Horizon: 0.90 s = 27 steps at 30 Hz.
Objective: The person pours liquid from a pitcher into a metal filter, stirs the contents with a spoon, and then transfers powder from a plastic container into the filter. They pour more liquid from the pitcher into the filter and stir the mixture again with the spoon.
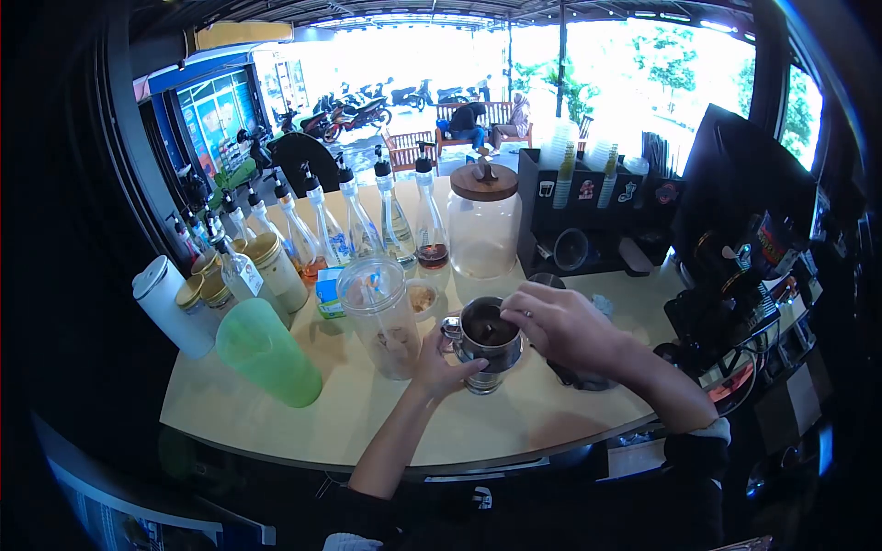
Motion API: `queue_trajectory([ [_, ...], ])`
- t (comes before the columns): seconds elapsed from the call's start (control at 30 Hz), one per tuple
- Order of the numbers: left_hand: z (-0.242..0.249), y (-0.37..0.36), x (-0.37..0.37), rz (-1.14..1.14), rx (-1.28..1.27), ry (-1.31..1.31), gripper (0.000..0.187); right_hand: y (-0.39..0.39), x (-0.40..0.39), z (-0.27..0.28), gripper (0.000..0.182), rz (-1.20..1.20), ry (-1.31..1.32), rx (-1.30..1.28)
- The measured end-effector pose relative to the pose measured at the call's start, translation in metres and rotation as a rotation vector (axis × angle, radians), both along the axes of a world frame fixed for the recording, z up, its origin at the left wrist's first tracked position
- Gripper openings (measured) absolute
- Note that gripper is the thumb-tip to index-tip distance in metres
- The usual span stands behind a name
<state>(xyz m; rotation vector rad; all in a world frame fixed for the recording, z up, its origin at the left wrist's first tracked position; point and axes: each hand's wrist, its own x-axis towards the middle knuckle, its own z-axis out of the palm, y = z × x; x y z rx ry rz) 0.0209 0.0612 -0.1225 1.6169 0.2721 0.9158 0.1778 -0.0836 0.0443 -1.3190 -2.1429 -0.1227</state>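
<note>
A shiny metal cup with a side handle and dark contents is on the front part of the counter. Below it shows a wider rim and a clear glass base. My left hand grips it from the left, with the thumb across the front and fingers by the handle. Over the cup's right rim, my right hand is closed in a pinch. What it pinches is hidden by the fingers. Left of the cup stands a tall clear lidded container, with a small dish of brown stuff behind.
A green tumbler leans at the left, near lidded canisters. Several pump bottles line the back beside a wood-lidded glass jar. A black cup holder and dark equipment stand right. Two people sit outside.
</note>
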Motion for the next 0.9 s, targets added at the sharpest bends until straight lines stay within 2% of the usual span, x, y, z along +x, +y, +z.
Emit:
queue_trajectory([
  [0.17, 0.005, -0.002, -0.001, -0.011, -0.01, -0.035, 0.081, -0.004, -0.002, -0.004, 0.013, 0.068, 0.017, 0.023],
  [0.27, 0.002, -0.003, -0.002, 0.018, -0.004, -0.017, 0.081, -0.001, 0.001, -0.013, 0.011, -0.011, 0.022, 0.049],
  [0.33, 0.0, -0.002, -0.002, 0.034, 0.017, -0.002, 0.081, -0.003, -0.001, -0.018, 0.012, 0.098, 0.047, 0.061],
  [0.37, -0.001, -0.001, -0.001, 0.004, -0.005, -0.025, 0.082, -0.008, -0.003, -0.014, 0.014, 0.102, -0.039, 0.068],
  [0.47, 0.006, -0.005, -0.003, -0.009, -0.07, -0.008, 0.082, -0.001, 0.005, -0.019, 0.015, 0.087, 0.003, 0.133],
  [0.5, 0.005, -0.005, -0.002, -0.006, -0.043, -0.025, 0.082, -0.001, 0.004, -0.018, 0.017, 0.014, 0.045, 0.062],
  [0.6, 0.006, -0.004, -0.002, -0.011, -0.023, -0.046, 0.082, -0.006, 0.002, -0.02, 0.016, 0.106, 0.032, 0.069],
  [0.73, -0.004, 0.004, -0.002, -0.021, 0.022, 0.013, 0.081, -0.002, 0.012, -0.018, 0.014, 0.056, 0.042, 0.07],
  [0.8, -0.005, 0.002, -0.001, -0.034, 0.019, -0.013, 0.08, -0.005, 0.012, -0.018, 0.013, 0.124, 0.088, 0.035],
  [0.9, -0.001, -0.002, -0.001, 0.004, -0.018, -0.032, 0.082, -0.007, 0.012, -0.02, 0.012, 0.105, 0.062, 0.053],
])
